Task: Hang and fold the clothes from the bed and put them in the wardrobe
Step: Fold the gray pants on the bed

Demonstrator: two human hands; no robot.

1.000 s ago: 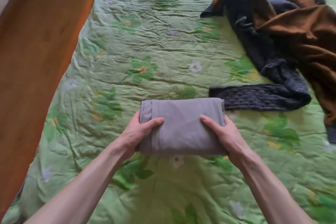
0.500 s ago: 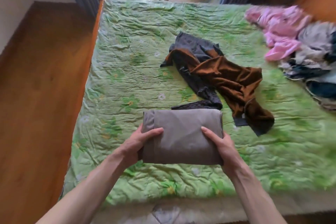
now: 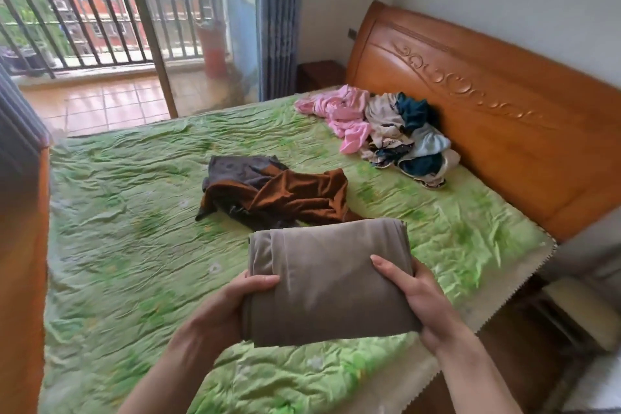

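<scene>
A folded grey-brown garment (image 3: 329, 282) is lifted above the near edge of the bed (image 3: 127, 239), which has a green flowered cover. My left hand (image 3: 232, 306) grips its left end, thumb on top. Its right end is held by my right hand (image 3: 416, 299), thumb on top and fingers underneath. A brown garment (image 3: 295, 195) lies crumpled over a dark grey one (image 3: 235, 171) in the middle of the bed. A heap of pink, white and teal clothes (image 3: 386, 131) lies by the headboard.
The carved wooden headboard (image 3: 504, 118) stands at the right, a wooden footboard (image 3: 23, 262) at the left. Behind the bed are a glass balcony door (image 3: 100, 27), a blue curtain (image 3: 279, 20) and a dark nightstand (image 3: 319, 76). A pale stool (image 3: 581, 309) stands at the right.
Both hands have lifted the folded garment off the bed. The view has risen and turned right, bringing the headboard, the balcony door and the heap of clothes into sight.
</scene>
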